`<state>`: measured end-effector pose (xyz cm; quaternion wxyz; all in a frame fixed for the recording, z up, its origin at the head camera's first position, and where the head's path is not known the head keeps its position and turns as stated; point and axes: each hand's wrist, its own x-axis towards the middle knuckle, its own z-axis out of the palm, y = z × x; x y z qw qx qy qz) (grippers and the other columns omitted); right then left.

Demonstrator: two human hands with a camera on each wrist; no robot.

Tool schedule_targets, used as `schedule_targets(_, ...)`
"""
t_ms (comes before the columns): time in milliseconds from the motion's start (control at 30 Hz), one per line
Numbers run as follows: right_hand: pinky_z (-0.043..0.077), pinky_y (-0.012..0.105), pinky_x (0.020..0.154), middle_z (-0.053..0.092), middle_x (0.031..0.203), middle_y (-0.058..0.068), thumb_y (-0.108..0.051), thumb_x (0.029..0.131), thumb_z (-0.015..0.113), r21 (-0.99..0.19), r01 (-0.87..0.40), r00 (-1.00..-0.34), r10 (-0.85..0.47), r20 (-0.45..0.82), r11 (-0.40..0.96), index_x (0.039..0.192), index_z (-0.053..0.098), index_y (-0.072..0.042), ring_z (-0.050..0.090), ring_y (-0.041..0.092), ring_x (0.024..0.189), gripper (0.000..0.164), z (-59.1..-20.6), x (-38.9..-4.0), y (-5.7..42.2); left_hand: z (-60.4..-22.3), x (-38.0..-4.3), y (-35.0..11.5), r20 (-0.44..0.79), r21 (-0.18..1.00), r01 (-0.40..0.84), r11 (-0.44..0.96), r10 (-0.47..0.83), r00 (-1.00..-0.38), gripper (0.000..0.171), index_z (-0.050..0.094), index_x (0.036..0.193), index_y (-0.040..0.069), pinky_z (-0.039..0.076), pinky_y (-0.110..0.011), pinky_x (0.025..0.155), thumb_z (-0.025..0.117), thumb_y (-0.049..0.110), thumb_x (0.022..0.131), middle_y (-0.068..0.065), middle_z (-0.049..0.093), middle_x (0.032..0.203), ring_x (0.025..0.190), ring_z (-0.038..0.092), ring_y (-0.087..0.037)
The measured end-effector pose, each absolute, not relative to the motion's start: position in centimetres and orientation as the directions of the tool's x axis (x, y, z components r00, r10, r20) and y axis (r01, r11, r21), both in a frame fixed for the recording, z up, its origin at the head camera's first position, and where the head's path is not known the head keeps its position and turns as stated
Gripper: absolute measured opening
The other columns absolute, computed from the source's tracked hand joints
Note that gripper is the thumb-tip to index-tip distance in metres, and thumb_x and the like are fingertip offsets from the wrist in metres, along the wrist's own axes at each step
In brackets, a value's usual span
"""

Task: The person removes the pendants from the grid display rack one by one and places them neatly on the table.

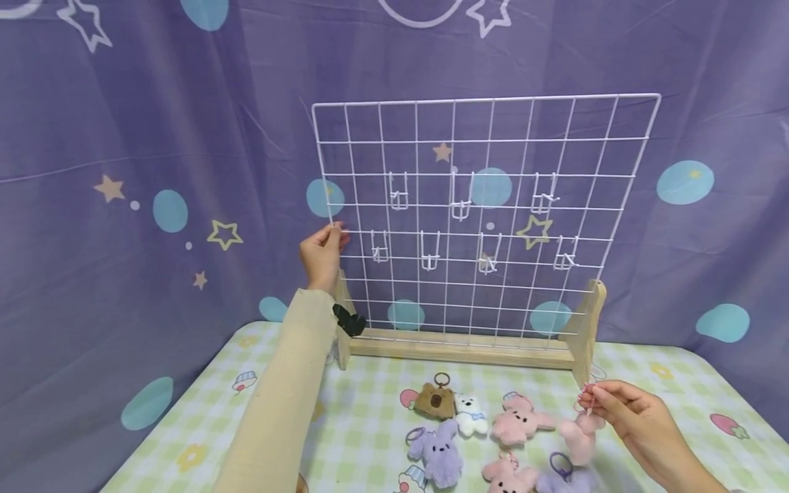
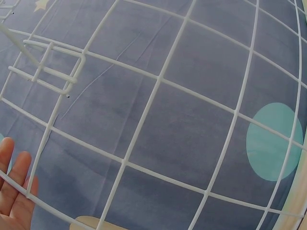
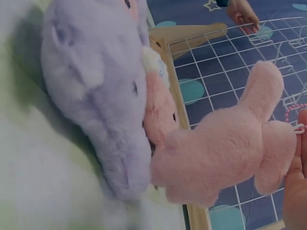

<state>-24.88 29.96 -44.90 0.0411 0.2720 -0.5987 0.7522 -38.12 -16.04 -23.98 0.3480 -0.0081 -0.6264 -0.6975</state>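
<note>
My left hand (image 1: pixel 323 255) holds the left edge wire of a white wire grid panel (image 1: pixel 453 140); some of its fingers show behind the wires in the left wrist view. On the right, my right hand (image 1: pixel 637 421) pinches the pink bead chain (image 1: pixel 585 396) of a pink plush keychain (image 1: pixel 581 437), which hangs just above the table. Nearby on the cloth lie a brown bear plush (image 1: pixel 435 402), a white plush (image 1: pixel 471 416), a purple plush (image 1: pixel 439 455), a pink plush (image 1: pixel 516 421), and another pink one and purple one partly cut off by the lower frame edge.
Several white hooks (image 1: pixel 460 209) hang on the grid in two rows. The grid stands in a wooden base (image 1: pixel 456 350) at the back of the table, which has a green checked cloth (image 1: pixel 364 418). A purple patterned curtain (image 1: pixel 154 116) hangs behind.
</note>
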Motion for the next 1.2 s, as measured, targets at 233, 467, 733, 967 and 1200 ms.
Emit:
schedule_targets(233,0.055,0.033,0.083,0.063,0.108,0.025,0.011,0.097,0.034,-0.872,-0.346,-0.868,-0.234,0.438,-0.345,0.117,0.041,0.026,0.065,0.024,0.098,0.026,-48.4,-28.4,30.6,-24.1,-38.1,-15.9,0.458,0.867,0.497,0.05,-0.473,-0.752,0.022,0.067,0.107,-0.007,0.057,-0.031,0.078,0.056,0.005,0.092,-0.029,0.065,0.101,0.076,0.069,-0.019)
schedule_targets(467,0.055,0.032,0.084,0.065,0.109,0.02,0.012,0.097,0.033,-0.847,-0.373,-0.829,-0.275,0.488,-0.379,0.116,0.049,0.02,0.065,0.023,0.098,0.026,-48.0,-29.1,29.3,-24.1,-38.1,-15.9,0.463,0.862,0.506,0.035,-0.464,-0.755,0.022,0.067,0.107,-0.009,0.056,-0.034,0.081,0.056,0.004,0.092,-0.031,0.064,0.101,0.073,0.069,-0.016)
schedule_targets(733,0.054,0.028,0.082,0.066,0.11,0.011,0.004,0.098,0.04,-0.812,-0.404,-0.762,-0.336,0.554,-0.421,0.117,0.059,0.006,0.064,0.021,0.098,0.027,-46.2,-28.5,27.9,-24.1,-38.1,-15.9,0.463,0.864,0.502,0.051,-0.475,-0.748,0.022,0.068,0.106,-0.008,0.057,-0.03,0.077,0.057,0.004,0.092,-0.03,0.065,0.099,0.073,0.069,-0.017)
schedule_targets(967,0.053,0.026,0.086,0.066,0.108,0.006,0.005,0.1,0.033,-0.826,-0.331,-0.803,-0.323,0.5,-0.455,0.114,0.062,-0.001,0.064,0.016,0.099,0.033,-46.3,-28.0,29.4,-24.1,-38.2,-15.8,0.46,0.867,0.496,0.056,-0.475,-0.75,0.021,0.068,0.106,-0.007,0.057,-0.027,0.073,0.057,0.004,0.092,-0.027,0.067,0.098,0.071,0.068,-0.014)
schedule_targets(1200,0.051,0.025,0.089,0.065,0.109,0.009,0.009,0.099,0.018,-0.748,-0.2,-0.724,-0.419,0.548,-0.633,0.115,0.059,0.003,0.062,0.017,0.101,0.044,-43.6,-25.7,29.0,-24.0,-38.1,-15.9,0.461,0.864,0.501,0.049,-0.478,-0.748,0.022,0.068,0.106,-0.008,0.056,-0.022,0.071,0.057,0.004,0.092,-0.03,0.065,0.1,0.073,0.068,-0.017)
